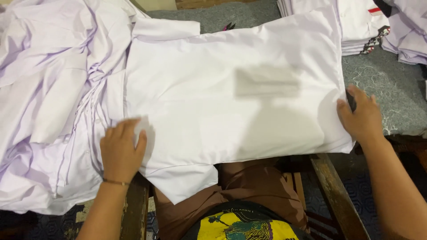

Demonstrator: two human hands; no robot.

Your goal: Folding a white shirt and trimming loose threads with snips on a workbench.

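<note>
A white short-sleeved shirt [213,98] lies spread flat across the grey table [391,84], back side up, with a greyish rectangular patch showing through its middle. My left hand [121,149] presses flat on the shirt's left end, near a sleeve that hangs over the table's front edge. My right hand [362,116] rests on the shirt's right edge, fingers curled over the cloth and a small dark object under the fingertips. Whether it grips the cloth is unclear.
A loose heap of pale lilac-white shirts [49,98] fills the left side. A stack of folded white shirts [356,26] stands at the back right, more crumpled cloth beside it. Small scissors [229,26] lie at the back. Wooden frame rails [333,191] run below the table edge.
</note>
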